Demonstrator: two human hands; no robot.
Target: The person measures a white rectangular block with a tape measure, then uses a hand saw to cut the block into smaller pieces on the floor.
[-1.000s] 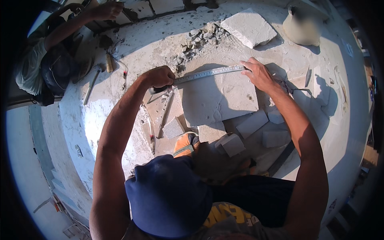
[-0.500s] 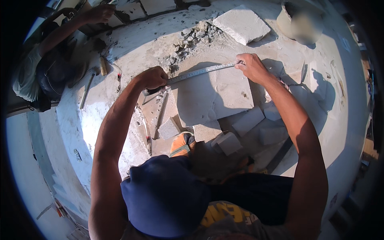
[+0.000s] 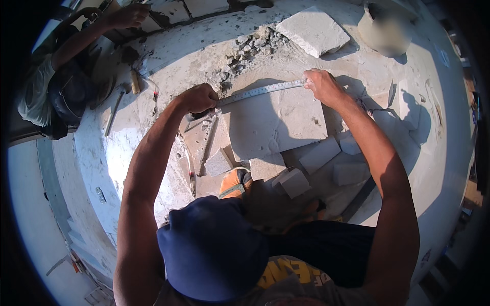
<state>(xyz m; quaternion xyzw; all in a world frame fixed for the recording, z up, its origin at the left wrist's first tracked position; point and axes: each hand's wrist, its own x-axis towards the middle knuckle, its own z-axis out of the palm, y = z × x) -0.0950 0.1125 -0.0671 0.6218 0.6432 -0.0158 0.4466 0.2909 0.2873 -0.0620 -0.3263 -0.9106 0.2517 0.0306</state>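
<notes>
Hands (image 3: 199, 98) apart along tape measure (image 3: 261, 92)

Counted: measuring tape (image 3: 260, 93), 1; wearer's hands (image 3: 199, 98), 2; large pale slabs (image 3: 252, 130), 2; rounded container (image 3: 367, 29), 1; blue cap (image 3: 212, 250), 1.

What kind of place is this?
Probably a construction or renovation site: a tape measure stretched along the far edge of a pale block, a patch of grey rubble beyond it, and a pale block wall with dark joints at the top.
</notes>
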